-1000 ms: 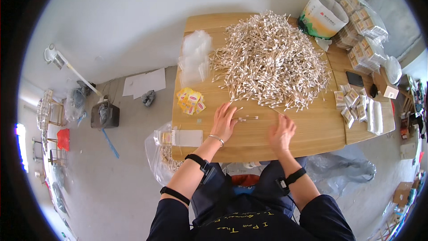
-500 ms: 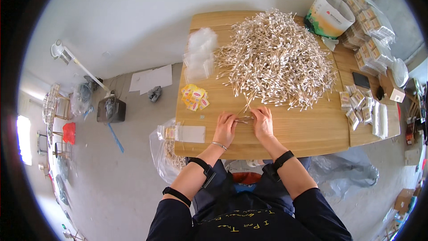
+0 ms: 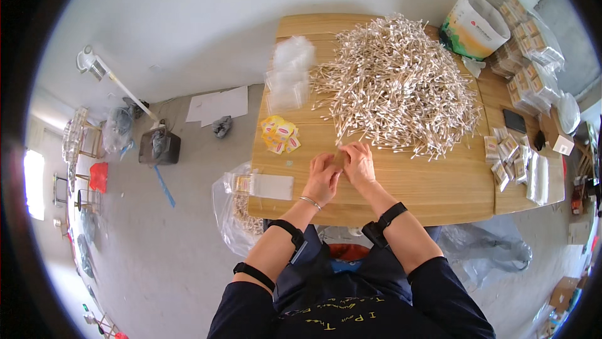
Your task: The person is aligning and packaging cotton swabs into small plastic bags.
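A big heap of cotton swabs (image 3: 401,85) with wooden sticks and white tips covers the far middle of the wooden table (image 3: 433,188). At its near edge my left hand (image 3: 322,179) and my right hand (image 3: 359,164) meet, fingers bent and closed. Between them is a small bunch of cotton swabs (image 3: 339,158), mostly covered by the fingers. Left of my hands lies a white card with a clear packet of swabs (image 3: 271,186) at the table's edge. Yellow and white paper labels (image 3: 279,133) are piled beyond it.
Clear plastic bags (image 3: 291,72) lie at the far left. On the right are small swab packs (image 3: 508,157), a dark phone (image 3: 514,121), a white-and-green bucket-like bag (image 3: 475,25) and stacked wrapped packs (image 3: 533,44). A plastic bag of swabs (image 3: 241,213) hangs by the left edge.
My hands have come together, the right one moving left to meet the left. The bunch of swabs visible between them is now mostly hidden. The whole view has shifted slightly.
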Motion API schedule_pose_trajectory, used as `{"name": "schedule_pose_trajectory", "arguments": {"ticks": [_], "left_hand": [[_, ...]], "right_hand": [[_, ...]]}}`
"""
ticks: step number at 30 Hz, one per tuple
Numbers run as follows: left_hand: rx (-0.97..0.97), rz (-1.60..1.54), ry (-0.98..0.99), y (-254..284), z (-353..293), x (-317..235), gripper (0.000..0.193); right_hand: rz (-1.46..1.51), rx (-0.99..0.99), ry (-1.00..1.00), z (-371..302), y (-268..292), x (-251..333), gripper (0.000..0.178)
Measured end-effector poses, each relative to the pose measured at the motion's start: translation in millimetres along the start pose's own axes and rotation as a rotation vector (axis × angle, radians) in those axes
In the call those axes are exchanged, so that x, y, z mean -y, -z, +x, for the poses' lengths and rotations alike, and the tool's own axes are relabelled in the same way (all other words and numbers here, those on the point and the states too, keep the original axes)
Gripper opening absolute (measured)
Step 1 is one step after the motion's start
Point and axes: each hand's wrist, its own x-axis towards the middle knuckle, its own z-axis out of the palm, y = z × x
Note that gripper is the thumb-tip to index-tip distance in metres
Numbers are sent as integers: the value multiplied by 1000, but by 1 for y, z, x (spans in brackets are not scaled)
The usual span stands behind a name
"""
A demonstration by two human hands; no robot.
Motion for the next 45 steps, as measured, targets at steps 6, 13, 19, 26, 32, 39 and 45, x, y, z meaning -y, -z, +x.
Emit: {"name": "schedule_pose_trajectory", "arguments": {"ticks": [6,13,19,26,32,39,45], "left_hand": [[-2,32,88,1,1,-6,35],[21,-22,151,7,6,-13,67],[150,135,53,11,8,-18,60],[73,-65,46,9,6,-11,41],[96,-103,97,8,4,-8,30],[59,-86,-27,12,8,-14,24],[145,-143,45,8,5,-13,19]], "right_hand": [[67,196,24,-18,22,-12,20],[-152,-60,-103,-43,49,-14,34],[63,79,58,-38,29,-2,38],[52,-168,-72,-44,33,1,39],[-107,32,-27,-47,45,-4,22],[201,39,-26,-38,32,2,35],[-396,-228,-201,-15,86,-59,21]]}}
